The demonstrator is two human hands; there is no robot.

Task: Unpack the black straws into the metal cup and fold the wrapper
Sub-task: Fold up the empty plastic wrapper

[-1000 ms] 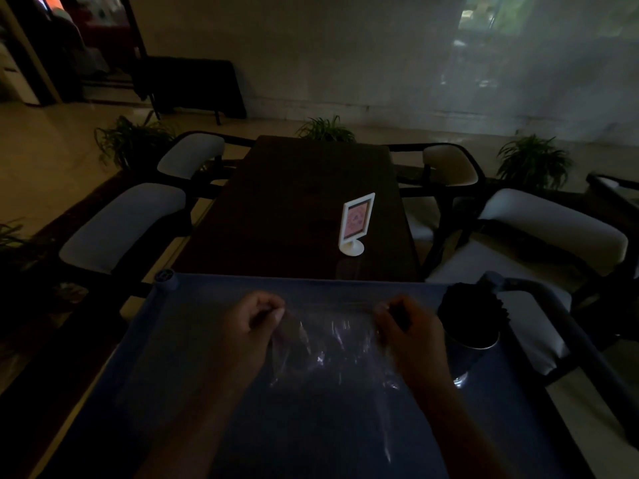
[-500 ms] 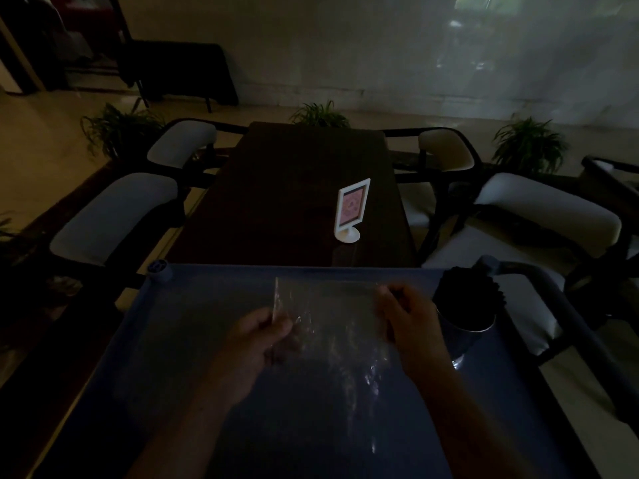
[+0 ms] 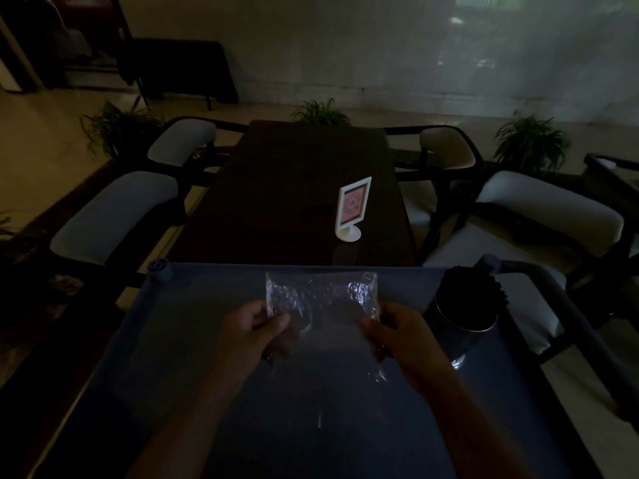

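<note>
Clear wrapper (image 3: 321, 292), black straws (image 3: 472, 288), blue tray (image 3: 193, 326).

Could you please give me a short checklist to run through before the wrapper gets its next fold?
1. Straws out of the wrapper: ok, the black straws stand in the metal cup.
2. Left hand grips the wrapper: ok, pinching its left edge.
3. Right hand grips it: ok, pinching the right edge.
4. Wrapper flat and uncreased: not ok, it looks crinkled.
5. Room on the blue surface to fold: ok.
6. Wrapper fully empty: cannot tell, too dim.
</note>
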